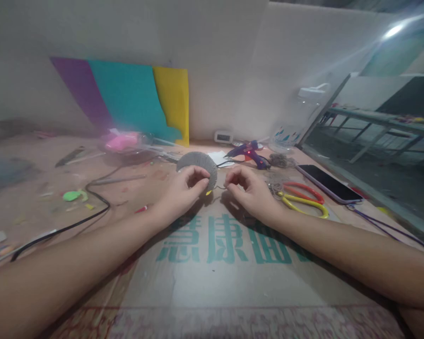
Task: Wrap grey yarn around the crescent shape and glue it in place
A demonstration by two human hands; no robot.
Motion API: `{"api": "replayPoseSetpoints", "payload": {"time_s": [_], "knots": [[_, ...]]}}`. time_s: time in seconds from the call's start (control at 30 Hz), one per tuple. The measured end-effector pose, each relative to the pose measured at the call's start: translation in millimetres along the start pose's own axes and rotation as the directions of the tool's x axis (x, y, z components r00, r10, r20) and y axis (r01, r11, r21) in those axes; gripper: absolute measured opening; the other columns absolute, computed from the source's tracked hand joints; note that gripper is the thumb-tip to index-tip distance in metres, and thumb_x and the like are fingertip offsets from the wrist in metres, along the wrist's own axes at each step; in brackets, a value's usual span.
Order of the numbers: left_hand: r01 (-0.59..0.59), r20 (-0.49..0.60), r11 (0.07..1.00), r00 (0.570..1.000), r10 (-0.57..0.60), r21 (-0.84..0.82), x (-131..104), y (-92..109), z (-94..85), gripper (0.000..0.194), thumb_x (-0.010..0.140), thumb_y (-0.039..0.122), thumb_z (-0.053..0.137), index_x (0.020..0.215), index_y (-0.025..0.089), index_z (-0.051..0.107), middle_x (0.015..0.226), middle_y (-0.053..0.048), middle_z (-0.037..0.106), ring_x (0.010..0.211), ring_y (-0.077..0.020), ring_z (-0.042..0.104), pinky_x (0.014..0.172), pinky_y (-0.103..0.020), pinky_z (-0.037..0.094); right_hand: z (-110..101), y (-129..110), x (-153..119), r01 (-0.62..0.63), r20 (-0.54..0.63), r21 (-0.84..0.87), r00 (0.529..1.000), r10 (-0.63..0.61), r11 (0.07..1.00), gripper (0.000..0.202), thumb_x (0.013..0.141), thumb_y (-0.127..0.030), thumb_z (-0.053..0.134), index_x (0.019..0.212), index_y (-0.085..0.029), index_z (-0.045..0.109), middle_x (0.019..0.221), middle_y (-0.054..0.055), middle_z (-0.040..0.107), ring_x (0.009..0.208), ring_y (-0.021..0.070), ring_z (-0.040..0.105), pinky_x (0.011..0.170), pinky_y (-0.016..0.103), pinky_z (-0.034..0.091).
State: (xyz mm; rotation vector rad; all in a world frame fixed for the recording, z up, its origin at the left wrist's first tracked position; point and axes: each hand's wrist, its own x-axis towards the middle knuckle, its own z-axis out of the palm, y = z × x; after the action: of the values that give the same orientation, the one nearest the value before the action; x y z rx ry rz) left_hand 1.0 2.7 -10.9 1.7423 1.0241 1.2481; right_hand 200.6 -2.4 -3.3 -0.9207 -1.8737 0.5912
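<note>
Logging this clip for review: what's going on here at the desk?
A person works at a cluttered craft table. The left hand holds a gray pleated paper disc upright, while the right hand pinches something thin beside its edge; what it is can't be made out. A glue gun, scissors and a phone lie to the right, and coloured paper sheets lean on the wall.

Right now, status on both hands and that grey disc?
Left hand pinching grey disc. Right hand pinching thin wire beside it. Scissors, glue gun close by.
</note>
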Motion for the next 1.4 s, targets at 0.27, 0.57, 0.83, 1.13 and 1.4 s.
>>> {"api": "replayPoseSetpoints", "payload": {"time_s": [0.27, 0.57, 0.83, 1.13, 1.4], "knots": [[-0.03, 0.004, 0.999, 1.0, 0.03, 0.036, 0.4, -0.2, 0.4, 0.014, 0.084, 0.029, 0.059, 0.093, 0.018, 0.058, 0.091, -0.003, 0.063, 0.087, -0.0183, 0.06, 0.077, -0.031, 0.046, -1.2, 0.7, -0.5, 0.161, 0.0, -0.135, 0.987, -0.163, 0.978, 0.019, 0.076, -0.002, 0.046, 0.082, -0.02, 0.049, 0.078, 0.0, 0.05, 0.075, 0.015, 0.048, 0.071, 0.029, 0.039], [-0.035, 0.008, 0.999, 0.999, 0.035, 0.031, 0.2, -2.9, 0.0, 0.013, 0.084, 0.028, 0.059, 0.094, 0.018, 0.058, 0.092, -0.003, 0.064, 0.087, -0.0177, 0.061, 0.077, -0.03, 0.046, -0.3, -0.1, -1.2, 0.114, -0.005, -0.142, 0.993, -0.116, 0.983, 0.014, 0.08, -0.006, 0.049, 0.082, -0.02, 0.053, 0.076, -0.001, 0.048, 0.072, 0.0144, 0.047, 0.067, 0.028, 0.039], [-0.039, -0.116, 0.999, 0.992, 0.043, 0.038, 2.0, -4.2, -3.3, 0.013, 0.081, 0.027, 0.064, 0.091, 0.018, 0.063, 0.089, -0.003, 0.066, 0.083, -0.0176, 0.061, 0.076, -0.029, 0.048, -11.6, 5.9, 11.5, -0.175, -0.191, 0.027, 0.966, 0.177, 0.984, 0.022, 0.091, -0.036, 0.055, 0.083, -0.018, 0.065, 0.068, -0.001, 0.054, 0.065, 0.0135, 0.051, 0.062, 0.027, 0.04], [-0.034, -0.11, 0.993, 0.993, 0.046, 0.113, 1.1, -2.4, -3.9, 0.013, 0.084, 0.029, 0.061, 0.092, 0.019, 0.063, 0.092, -0.004, 0.066, 0.087, -0.0189, 0.061, 0.075, -0.03, 0.048, -6.3, -2.4, 3.3, -0.014, -0.067, -0.106, 0.998, 0.007, 0.994, 0.009, 0.088, -0.028, 0.062, 0.082, -0.02, 0.062, 0.084, 0.002, 0.067, 0.082, 0.0171, 0.061, 0.079, 0.031, 0.046], [-0.11, -0.01, 0.974, 0.993, 0.114, 0.196, -3.8, 2.1, -1.0, 0.014, 0.088, 0.03, 0.055, 0.095, 0.02, 0.06, 0.092, -0.004, 0.064, 0.088, -0.0186, 0.062, 0.071, -0.028, 0.048, -3.2, -2.8, 1.4, 0.177, 0.087, -0.159, 0.983, -0.165, 0.971, 0.013, 0.095, -0.029, 0.053, 0.089, -0.02, 0.061, 0.098, 0.006, 0.068, 0.099, 0.0207, 0.061, 0.093, 0.038, 0.045]]}}
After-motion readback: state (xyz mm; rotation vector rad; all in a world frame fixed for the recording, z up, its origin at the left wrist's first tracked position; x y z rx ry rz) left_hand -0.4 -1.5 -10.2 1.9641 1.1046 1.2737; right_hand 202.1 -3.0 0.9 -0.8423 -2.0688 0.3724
